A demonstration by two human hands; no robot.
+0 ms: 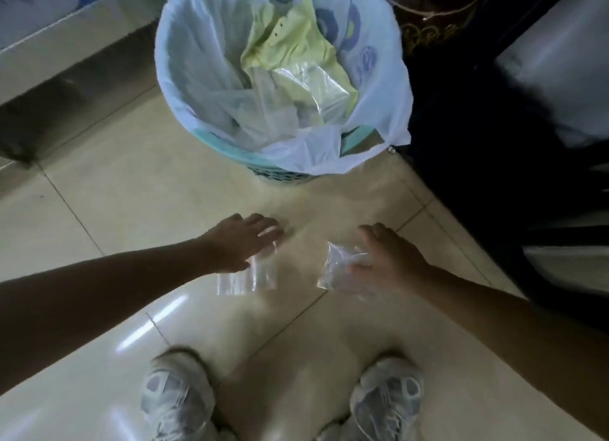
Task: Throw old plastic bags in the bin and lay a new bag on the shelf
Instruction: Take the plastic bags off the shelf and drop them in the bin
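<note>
**Above the tiled floor: two clear bags at the hands, bin ahead**

At far left, a pale cardboard box (49, 22) was seen along the wall, its lower edge in shadow. Beige floor tiles (108, 190) were spread below it, glossy, with glare near the feet.

Left of centre, the left hand (235, 243) was held palm-down over the floor, fingers spread and loose. A small flat clear bag (247, 277) was seen just under and touching the fingers; whether it was pinched or merely hanging there could not be told. A left shoe (176, 397) was planted below, blurred.

At centre top, the bin (283, 172) was shown, teal-rimmed, lined with a white liner (184, 68). Yellow-green plastic (296, 38) and clear plastic were lying inside it.

Right of centre, a crumpled clear bag (339, 266) was seen against the right hand (389, 259), fingers partly curled around it in a loose grasp. A right shoe (387, 397) was planted beneath.

At far right, dark furniture (478, 127) was seen just beside the bin, detail lost in shadow.
</note>
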